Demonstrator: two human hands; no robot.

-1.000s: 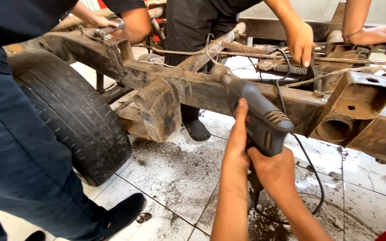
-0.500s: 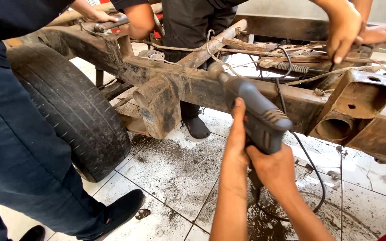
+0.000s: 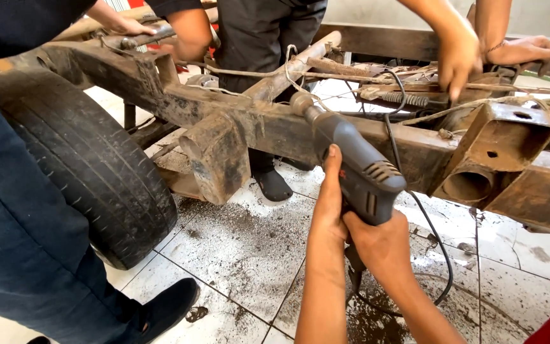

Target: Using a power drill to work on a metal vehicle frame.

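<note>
A grey corded electric drill (image 3: 351, 167) points up and away at a rusty vehicle frame rail (image 3: 256, 124), its chuck at the rail's top edge. My left hand (image 3: 328, 210) lies along the drill's left side, thumb stretched up the body. My right hand (image 3: 382, 245) wraps the drill's handle from below. The black cord (image 3: 437, 248) loops down to the floor on the right. Whether the bit touches the metal is hidden by the chuck.
A person in dark trousers (image 3: 14, 210) stands at left beside a worn tyre (image 3: 90, 165). Two other people's hands (image 3: 459, 57) work on the frame's far side among wires and a spring (image 3: 402, 99). The white tiled floor (image 3: 243, 255) is strewn with rust dust.
The drill and my hands have stayed almost in place. A far person's hand has come down from the frame's far edge onto the wires near the spring.
</note>
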